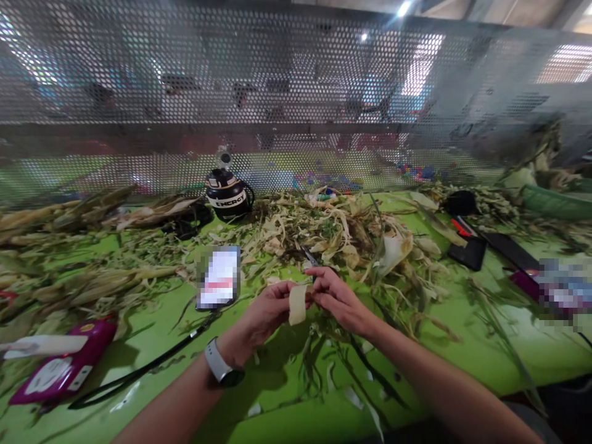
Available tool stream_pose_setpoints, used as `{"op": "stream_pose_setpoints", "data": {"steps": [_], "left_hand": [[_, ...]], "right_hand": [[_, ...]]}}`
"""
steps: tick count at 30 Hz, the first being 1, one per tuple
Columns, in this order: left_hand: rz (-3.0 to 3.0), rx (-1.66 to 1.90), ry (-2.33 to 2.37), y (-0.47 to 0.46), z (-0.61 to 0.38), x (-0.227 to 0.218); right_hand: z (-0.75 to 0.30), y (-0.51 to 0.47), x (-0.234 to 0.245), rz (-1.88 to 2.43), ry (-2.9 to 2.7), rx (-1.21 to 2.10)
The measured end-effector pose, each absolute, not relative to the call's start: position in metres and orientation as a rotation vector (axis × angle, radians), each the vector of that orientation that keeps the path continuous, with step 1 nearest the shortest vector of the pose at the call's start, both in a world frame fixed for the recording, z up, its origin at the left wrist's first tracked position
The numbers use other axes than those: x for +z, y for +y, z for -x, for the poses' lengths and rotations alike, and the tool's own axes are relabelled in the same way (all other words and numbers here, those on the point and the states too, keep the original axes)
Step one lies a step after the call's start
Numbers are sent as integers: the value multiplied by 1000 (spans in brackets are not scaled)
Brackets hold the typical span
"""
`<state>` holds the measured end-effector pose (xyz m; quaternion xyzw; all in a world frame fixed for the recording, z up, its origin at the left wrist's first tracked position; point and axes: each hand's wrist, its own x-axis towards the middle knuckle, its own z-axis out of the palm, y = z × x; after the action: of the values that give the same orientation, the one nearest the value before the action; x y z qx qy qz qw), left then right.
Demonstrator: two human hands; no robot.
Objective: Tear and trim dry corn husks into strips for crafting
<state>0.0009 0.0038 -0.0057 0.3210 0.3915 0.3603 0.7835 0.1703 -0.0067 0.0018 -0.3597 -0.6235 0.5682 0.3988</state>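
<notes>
My left hand (268,311), with a watch on its wrist, pinches a pale, curled strip of corn husk (297,305). Close against the strip's right side is my right hand (340,299), its fingers bent. A pair of scissors (310,256) sticks out from the right hand, blades pointing away from me; the handles are mostly hidden by the fingers. Whether the right fingertips also grip the strip I cannot tell. Beyond both hands lies a loose heap of dried husk pieces (342,228). Small scraps and long thin strips lie on the green table (272,394) below.
A lit phone (218,277) lies left of my hands, near a black strap (152,364) and a purple device (69,364). Behind stands a black jar labelled ENERGY (229,196). Husks (83,216) cover the left. Right are a dark phone (468,251) and green basket (559,202). A perforated metal screen (287,80) closes the back.
</notes>
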Motion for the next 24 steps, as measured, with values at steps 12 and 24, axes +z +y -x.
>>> {"op": "stream_pose_setpoints", "data": {"steps": [12,24], "left_hand": [[-764,761,891,2,-1,-4],[-762,759,867,2,-1,-2]], "right_hand": [[-170,-7,0,935,-1639,1387],[-170,-8,0,985,-1673,1337]]}}
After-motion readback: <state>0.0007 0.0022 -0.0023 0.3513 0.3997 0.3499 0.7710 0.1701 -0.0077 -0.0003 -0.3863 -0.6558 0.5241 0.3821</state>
